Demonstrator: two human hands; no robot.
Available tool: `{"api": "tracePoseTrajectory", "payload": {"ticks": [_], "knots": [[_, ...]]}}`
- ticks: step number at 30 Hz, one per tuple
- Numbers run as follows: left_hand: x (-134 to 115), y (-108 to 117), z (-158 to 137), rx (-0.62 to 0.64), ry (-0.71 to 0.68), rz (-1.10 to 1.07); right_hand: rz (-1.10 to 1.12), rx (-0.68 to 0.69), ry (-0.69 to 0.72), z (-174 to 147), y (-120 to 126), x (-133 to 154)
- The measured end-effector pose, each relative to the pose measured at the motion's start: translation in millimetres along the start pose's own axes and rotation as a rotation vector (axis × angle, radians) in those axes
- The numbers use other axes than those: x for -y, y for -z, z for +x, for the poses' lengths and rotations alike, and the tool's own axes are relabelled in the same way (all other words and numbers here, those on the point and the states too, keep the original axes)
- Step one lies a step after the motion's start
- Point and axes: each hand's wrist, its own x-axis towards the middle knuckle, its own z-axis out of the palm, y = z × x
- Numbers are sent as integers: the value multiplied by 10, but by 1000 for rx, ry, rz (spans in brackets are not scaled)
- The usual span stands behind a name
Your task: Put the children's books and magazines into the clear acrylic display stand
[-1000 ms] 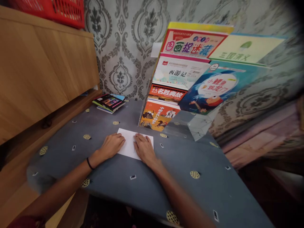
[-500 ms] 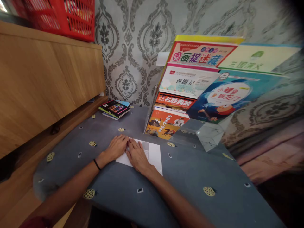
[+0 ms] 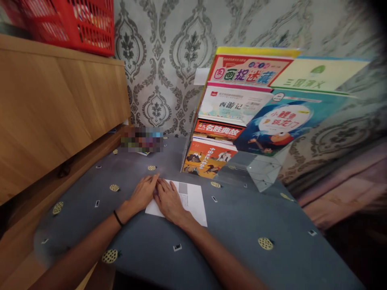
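Note:
A white sheet or thin booklet (image 3: 196, 207) with a grey printed block lies on the tabletop; I cannot tell which it is. My right hand (image 3: 169, 201) rests flat on its left part, fingers stretched out and pointing away from me. Beside it, my left hand (image 3: 142, 195) lies along the sheet's left edge, fingers extended and close together. The fingertips of both hands meet near the sheet's top left corner, where they hide that edge. A dark band (image 3: 118, 218) circles my left wrist.
Beyond the sheet a rack of upright picture books (image 3: 211, 157) leans back toward the patterned wall. Blurred-out books (image 3: 145, 151) lie at the back left. A wooden cabinet (image 3: 63, 108) bearing a red basket (image 3: 93, 28) borders the left. A grey pineapple-print cloth (image 3: 232, 233) covers the table.
My right hand has slid slightly left across the sheet, so more of the grey printed block shows. My left hand has shifted a little left with it. The camera view has tilted slightly.

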Motion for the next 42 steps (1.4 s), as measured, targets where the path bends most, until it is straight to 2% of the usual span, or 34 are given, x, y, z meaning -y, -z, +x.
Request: {"api": "tracePoseTrajectory", "payload": {"ticks": [4,12,20,27,33,36,40,42], "knots": [[28,-52,-2,-23,-11,71,1,1,-63,-85,66,-51],[24,-8,0,-5,36,56,-37,-21,-140,-329,205,-264],[42,9,3,-9,50,-50,-85,-18,-258,-588,345,-545],[186,232,26,-110,98,-369,-83,-23,-260,-654,356,-650],[243,236,43,-4,-15,-355,-106,-36,-237,-671,332,-654],[271,191,83,18,-11,-367,-107,-14,-171,-623,348,-581],[324,167,114,18,22,-418,16,87,96,-346,307,-412],[331,164,106,10,28,-426,74,125,183,-161,255,-333]]}}
